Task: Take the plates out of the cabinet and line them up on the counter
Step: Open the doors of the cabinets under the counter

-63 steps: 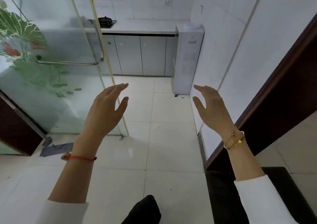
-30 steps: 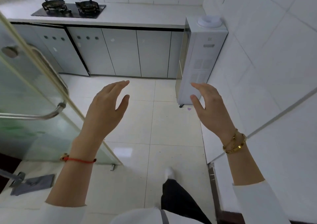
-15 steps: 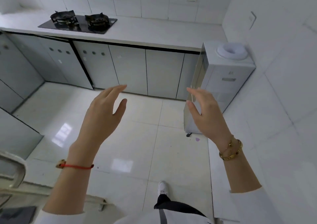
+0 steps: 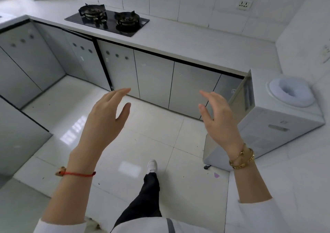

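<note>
Though the counter (image 4: 178,36) looms nearer than before, left hand (image 4: 105,118) and right hand (image 4: 218,120) both empty, fingers loose.

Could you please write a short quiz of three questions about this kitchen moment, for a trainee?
1. True or false: the left hand holds a plate.
2. What stands on the floor right of the cabinet doors? A) water dispenser B) chair C) bucket
3. How many burners has the stove on the counter?

Key: 1 false, both it and the right hand are empty; 2 A, the water dispenser; 3 two.
</note>
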### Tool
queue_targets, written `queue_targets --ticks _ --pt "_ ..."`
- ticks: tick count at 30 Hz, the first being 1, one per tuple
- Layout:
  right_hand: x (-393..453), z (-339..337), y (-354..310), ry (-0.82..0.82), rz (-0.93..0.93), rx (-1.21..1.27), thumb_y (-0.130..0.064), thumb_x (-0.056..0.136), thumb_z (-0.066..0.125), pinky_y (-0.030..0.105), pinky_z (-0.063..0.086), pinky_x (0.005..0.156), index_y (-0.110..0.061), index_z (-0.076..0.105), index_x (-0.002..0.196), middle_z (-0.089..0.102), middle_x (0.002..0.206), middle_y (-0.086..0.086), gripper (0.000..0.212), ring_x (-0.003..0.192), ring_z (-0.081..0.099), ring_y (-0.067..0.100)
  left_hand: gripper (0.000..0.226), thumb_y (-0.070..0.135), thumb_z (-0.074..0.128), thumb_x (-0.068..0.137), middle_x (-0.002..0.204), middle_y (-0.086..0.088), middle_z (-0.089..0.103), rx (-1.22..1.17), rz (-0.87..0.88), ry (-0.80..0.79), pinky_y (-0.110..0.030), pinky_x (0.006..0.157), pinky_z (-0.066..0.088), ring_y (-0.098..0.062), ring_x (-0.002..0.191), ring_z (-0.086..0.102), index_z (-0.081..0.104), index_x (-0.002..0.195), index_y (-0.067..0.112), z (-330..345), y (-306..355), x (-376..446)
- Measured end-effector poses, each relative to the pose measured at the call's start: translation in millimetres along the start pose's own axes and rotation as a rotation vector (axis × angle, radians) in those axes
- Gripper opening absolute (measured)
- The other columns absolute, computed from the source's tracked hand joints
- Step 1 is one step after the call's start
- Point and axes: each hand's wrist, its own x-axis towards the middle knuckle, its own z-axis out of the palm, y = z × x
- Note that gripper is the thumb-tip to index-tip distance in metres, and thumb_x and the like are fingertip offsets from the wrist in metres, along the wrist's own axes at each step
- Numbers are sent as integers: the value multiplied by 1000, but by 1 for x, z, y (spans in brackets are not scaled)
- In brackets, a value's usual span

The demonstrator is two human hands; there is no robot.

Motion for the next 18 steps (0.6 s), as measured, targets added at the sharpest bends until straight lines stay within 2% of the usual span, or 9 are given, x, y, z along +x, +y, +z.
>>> queue_targets --ticks 9,14,18 --pt "160 57 24 -51 8 -1 -33 100 40 23 16 113 -21 43 140 45 143 0 42 139 29 12 39 19 54 96 129 -2 61 28 -31 -1 -34 99 45 -22 118 57 53 135 16 44 -66 146" --pt "259 81 21 -21 3 20 -32 100 40 35 23 118 -20 43 139 45 143 0 41 140 30 14 39 20 54 96 130 1 60 35 -8 -22 -29 97 42 -20 119 56 53 135 17 59 -97 242" --pt "313 95 27 -8 26 41 -32 100 41 36 25 117 -21 43 139 46 142 -2 41 140 29 12 39 20 55 96 129 2 61 22 11 -41 -24 96 38 -18 119 55 54 134 19 75 -113 303"
